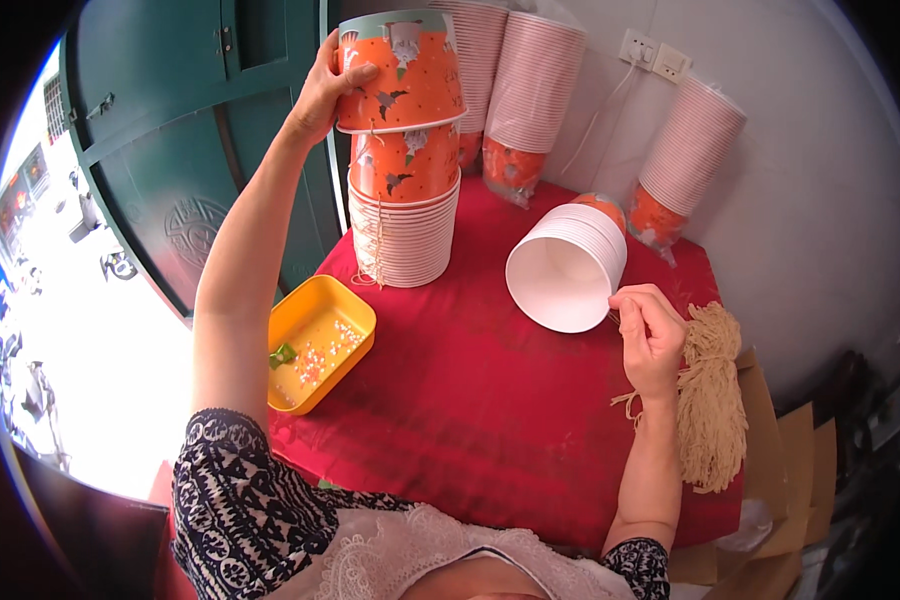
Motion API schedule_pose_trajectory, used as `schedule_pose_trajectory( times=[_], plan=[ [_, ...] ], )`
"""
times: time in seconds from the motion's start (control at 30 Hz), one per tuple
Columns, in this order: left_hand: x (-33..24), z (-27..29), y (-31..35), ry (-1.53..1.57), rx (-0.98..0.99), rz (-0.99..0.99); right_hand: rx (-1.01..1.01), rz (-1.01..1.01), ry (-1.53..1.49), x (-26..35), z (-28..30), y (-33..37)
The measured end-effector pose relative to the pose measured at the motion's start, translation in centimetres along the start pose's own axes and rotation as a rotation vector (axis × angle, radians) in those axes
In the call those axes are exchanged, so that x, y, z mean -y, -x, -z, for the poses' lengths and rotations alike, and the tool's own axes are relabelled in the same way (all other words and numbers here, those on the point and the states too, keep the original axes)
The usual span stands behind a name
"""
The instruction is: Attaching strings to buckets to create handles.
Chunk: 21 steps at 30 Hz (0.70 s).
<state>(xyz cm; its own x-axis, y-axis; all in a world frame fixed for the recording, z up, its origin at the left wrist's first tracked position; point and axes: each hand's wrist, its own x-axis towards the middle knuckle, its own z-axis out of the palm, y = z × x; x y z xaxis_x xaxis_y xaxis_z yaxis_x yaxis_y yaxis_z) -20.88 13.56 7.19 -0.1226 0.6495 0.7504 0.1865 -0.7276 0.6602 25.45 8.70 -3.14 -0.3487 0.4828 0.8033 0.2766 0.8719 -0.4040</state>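
Note:
My left hand (322, 92) is raised at the far left of the table, gripping an orange paper bucket (410, 85) with printed figures. This bucket sits upside down atop a tall stack of nested paper buckets (405, 235); loose beige strings hang down the stack's side. My right hand (652, 335) is closed in a pinch beside the rim of another nested bucket stack (570, 265), which lies on its side with its white mouth facing me. What the right fingertips hold is too small to make out. A thick bundle of beige string (712, 410) lies beside that wrist.
A yellow tray (315, 312) with small pale bits and a green piece (282, 355) sits on the red-covered table (450, 400). Wrapped bucket stacks (535, 85) (692, 150) stand along the wall below a socket (638, 48). Cardboard (770, 470) lies right; a green door (180, 150) stands left.

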Motion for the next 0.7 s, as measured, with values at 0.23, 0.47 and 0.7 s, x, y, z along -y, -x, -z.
schedule_pose_trajectory(
  times=[0.23, 0.47, 0.7],
  plan=[
    [1.9, 0.0, 2.0, -0.042, -0.018, 0.01, 0.006, -0.018, -0.024, -0.1, -0.2, 0.0],
    [3.1, -0.1, 3.3, -0.051, 0.014, 0.042, 0.005, 0.007, -0.017, -0.4, -0.2, 0.2],
    [3.0, 0.2, 3.9, -0.055, 0.023, 0.067, 0.015, -0.01, -0.044, -0.5, -0.2, 0.3]
  ],
)
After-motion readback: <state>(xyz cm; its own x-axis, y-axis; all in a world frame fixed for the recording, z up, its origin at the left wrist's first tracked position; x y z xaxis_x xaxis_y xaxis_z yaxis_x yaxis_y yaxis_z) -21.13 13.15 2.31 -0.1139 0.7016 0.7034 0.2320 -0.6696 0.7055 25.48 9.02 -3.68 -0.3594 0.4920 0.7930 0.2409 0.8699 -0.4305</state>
